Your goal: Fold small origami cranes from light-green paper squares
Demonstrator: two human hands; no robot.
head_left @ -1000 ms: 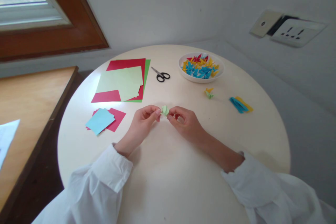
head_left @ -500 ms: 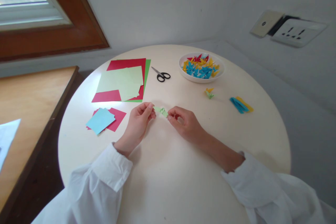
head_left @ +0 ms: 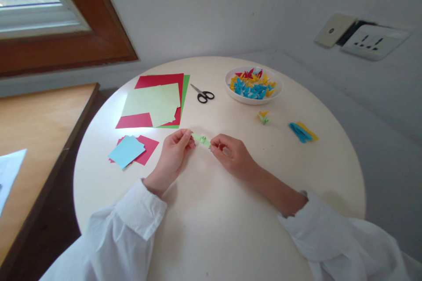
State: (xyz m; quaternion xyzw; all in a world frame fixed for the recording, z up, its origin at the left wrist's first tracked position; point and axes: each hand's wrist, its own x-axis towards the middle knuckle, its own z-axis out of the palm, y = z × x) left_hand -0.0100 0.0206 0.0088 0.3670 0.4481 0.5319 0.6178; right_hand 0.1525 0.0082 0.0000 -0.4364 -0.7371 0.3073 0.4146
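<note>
Between my two hands is a small light-green origami crane (head_left: 203, 139), its two ends stretched out sideways. My left hand (head_left: 176, 149) pinches the left end between thumb and fingers. The right end is pinched by the fingertips of my right hand (head_left: 234, 153). A green and a yellow folded crane (head_left: 263, 117) lie close together on the table, beyond my right hand. To the left of my left hand are small squares of blue paper (head_left: 127, 151) and red paper (head_left: 150, 147).
Large red and green sheets (head_left: 150, 101) lie at the back left of the round white table (head_left: 204, 228). Beside them are black-handled scissors (head_left: 203, 95). A white dish (head_left: 232, 92) holds many coloured cranes. Folded blue and yellow paper strips (head_left: 302, 131) lie at the right.
The middle of the green crane looks slightly flatter and its ends a little more spread. Both hands keep nearly the same place.
</note>
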